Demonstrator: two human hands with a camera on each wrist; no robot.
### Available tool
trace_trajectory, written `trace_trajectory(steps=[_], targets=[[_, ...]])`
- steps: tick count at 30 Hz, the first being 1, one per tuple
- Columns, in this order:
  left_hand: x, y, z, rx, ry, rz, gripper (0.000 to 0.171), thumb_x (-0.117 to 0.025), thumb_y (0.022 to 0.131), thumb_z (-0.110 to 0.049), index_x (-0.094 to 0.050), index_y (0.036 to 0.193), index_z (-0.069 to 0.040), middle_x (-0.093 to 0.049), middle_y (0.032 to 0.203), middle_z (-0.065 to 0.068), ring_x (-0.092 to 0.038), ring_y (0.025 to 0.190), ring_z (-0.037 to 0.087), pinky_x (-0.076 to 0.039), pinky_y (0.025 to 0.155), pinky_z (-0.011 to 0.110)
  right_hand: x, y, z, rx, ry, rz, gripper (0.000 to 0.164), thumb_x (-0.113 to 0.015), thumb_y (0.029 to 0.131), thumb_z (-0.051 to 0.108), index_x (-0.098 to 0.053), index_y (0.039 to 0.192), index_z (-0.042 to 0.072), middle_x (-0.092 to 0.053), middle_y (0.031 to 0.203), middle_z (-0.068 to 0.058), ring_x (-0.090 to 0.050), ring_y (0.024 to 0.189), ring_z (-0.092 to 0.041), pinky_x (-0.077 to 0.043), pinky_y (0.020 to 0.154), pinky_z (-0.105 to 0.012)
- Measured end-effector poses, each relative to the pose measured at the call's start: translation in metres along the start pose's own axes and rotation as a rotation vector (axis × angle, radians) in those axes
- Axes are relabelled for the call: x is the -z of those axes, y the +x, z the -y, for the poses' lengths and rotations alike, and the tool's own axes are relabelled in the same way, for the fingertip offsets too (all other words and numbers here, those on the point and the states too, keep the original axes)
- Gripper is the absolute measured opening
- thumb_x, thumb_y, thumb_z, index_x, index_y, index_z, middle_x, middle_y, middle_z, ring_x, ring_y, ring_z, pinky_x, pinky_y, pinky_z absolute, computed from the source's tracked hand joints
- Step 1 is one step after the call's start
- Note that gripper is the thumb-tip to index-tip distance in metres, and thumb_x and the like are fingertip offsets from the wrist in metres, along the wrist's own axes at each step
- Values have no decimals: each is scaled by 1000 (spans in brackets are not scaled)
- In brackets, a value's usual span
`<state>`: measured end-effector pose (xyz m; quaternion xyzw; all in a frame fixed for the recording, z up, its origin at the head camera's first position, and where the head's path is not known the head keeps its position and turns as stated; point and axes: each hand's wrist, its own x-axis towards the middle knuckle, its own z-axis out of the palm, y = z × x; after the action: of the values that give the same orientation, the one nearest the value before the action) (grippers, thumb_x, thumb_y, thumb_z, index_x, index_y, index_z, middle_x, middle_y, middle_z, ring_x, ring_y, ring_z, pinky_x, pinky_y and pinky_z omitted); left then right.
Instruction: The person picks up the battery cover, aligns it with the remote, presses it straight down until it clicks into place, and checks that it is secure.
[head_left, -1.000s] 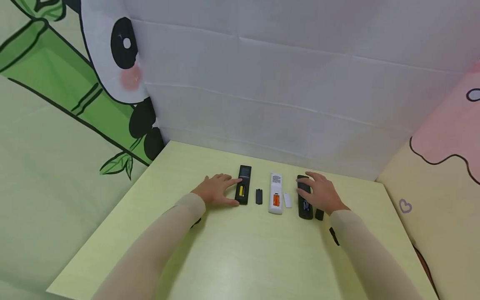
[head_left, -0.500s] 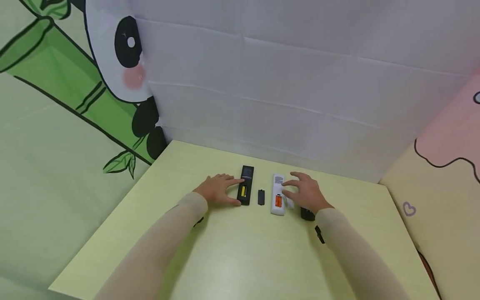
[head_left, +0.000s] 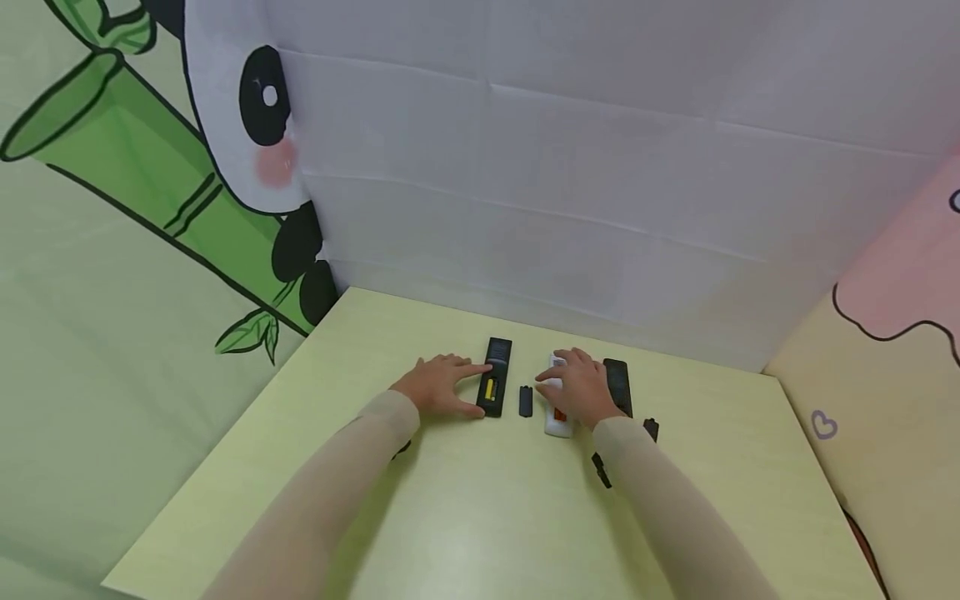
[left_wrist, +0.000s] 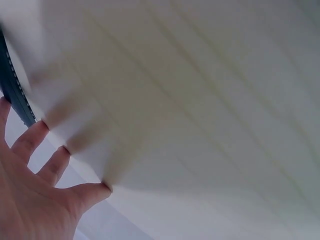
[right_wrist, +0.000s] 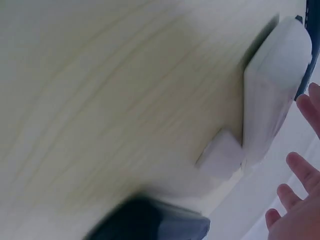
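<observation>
My left hand (head_left: 446,386) rests beside a black remote control (head_left: 501,348), index finger and thumb touching its left side. The remote lies back up, a yellow battery showing in its open compartment. In the left wrist view, the left hand (left_wrist: 45,200) has its fingers spread near the remote's dark edge (left_wrist: 15,85). My right hand (head_left: 581,387) is over a white remote control (head_left: 558,428) and partly hides it and its orange battery. The right wrist view shows these fingers extended and apart from the white remote (right_wrist: 272,90). A white battery cover (right_wrist: 220,154) lies beside it.
Between the black and white remotes lies a small black battery cover (head_left: 526,402). Right of my right hand lie another black remote (head_left: 618,382) and a black cover (head_left: 651,428). The pale table (head_left: 480,517) meets a fabric backdrop (head_left: 555,208) behind.
My right hand has moved left, from the right-hand black remote to over the white remote. My left hand stays at the left black remote. The head view has shifted slightly.
</observation>
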<state>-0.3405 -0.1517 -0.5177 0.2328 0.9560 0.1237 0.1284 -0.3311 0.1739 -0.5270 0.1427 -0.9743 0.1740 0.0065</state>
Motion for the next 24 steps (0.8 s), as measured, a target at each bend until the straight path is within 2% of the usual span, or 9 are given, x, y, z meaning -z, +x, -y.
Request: trace_trajectory(steps=[6,16,24], targets=[[1,0,1,1,-12,4,96,-77,100,-79,-43,183,-45,-48,190,13,-38,180,49,-26,138,92,-12,10,9,-6,-28,-1,24,-80,113,42,-94,128,30,-55,182,-16,-35,179,-51,-34,137,-79],[5,3,-1,17,-18,16,97,-78,99,-81,-44,183,-46,-48,190,12,-39,180,49,-27,138,91,-6,12,26,-44,36,37,20,-82,113,36,-95,123,26,-53,184,-16,-31,180,-50,-29,138,-79],[4,5,2,11,-13,18,98,-77,98,-82,-43,183,-46,-47,190,12,-38,180,48,-27,138,91,-8,16,33,-59,24,-6,17,-83,112,32,-95,115,20,-57,180,-18,-30,180,-53,-32,135,-83]])
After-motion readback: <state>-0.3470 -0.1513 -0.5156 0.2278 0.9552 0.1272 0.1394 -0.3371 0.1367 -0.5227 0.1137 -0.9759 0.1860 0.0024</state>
